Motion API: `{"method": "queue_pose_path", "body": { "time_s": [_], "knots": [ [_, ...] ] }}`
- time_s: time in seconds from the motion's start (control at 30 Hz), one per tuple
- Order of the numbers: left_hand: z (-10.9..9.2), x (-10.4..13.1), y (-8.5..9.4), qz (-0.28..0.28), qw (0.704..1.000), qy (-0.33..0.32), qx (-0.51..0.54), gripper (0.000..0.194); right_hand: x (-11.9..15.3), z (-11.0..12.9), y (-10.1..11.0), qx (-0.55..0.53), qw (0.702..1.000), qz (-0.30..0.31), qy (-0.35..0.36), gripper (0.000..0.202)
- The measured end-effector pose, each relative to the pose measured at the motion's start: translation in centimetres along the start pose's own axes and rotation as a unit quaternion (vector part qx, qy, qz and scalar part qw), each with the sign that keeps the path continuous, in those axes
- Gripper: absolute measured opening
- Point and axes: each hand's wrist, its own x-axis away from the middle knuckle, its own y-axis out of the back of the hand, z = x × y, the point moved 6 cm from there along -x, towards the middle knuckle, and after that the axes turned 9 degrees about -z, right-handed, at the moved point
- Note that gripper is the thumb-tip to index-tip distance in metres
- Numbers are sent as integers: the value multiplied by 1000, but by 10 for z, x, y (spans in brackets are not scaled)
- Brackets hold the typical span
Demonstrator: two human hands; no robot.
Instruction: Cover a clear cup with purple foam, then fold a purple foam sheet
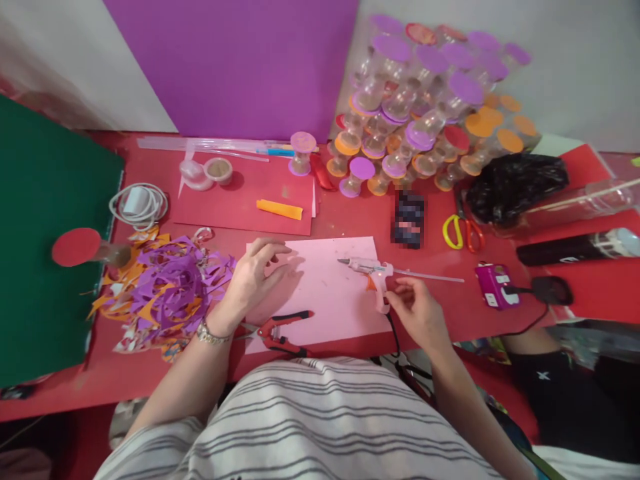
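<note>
Apparently a good batch is done: capped jars stacked at the back, cutting scraps heaped left. No jar on the pink sheet, so nothing's mid-build there. Glue gun lies on the sheet's right side, stick in its rear. Right hand at its handle, fingers half curled; can't tell if they pinch it. Left hand over the sheet's left edge, fingers loose, holding nothing. Remaining count: can't tell.
</note>
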Motion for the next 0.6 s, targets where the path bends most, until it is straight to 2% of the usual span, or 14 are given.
{"method": "queue_pose_path", "body": {
  "time_s": [0.1,0.23,0.43,0.6],
  "knots": [
    [-11,7,-2,39,997,-51,-49,27,9,5,-13,48,998,23,26,59],
    [-23,32,-3,95,987,-88,-95,41,12,7,-26,112,991,31,63,45],
    [-23,71,-6,121,985,-62,-108,54,12,12,-28,142,985,-9,101,29],
    [-18,83,-16,160,976,-51,-138,57,15,22,-18,178,977,-41,109,28]
  ]
}}
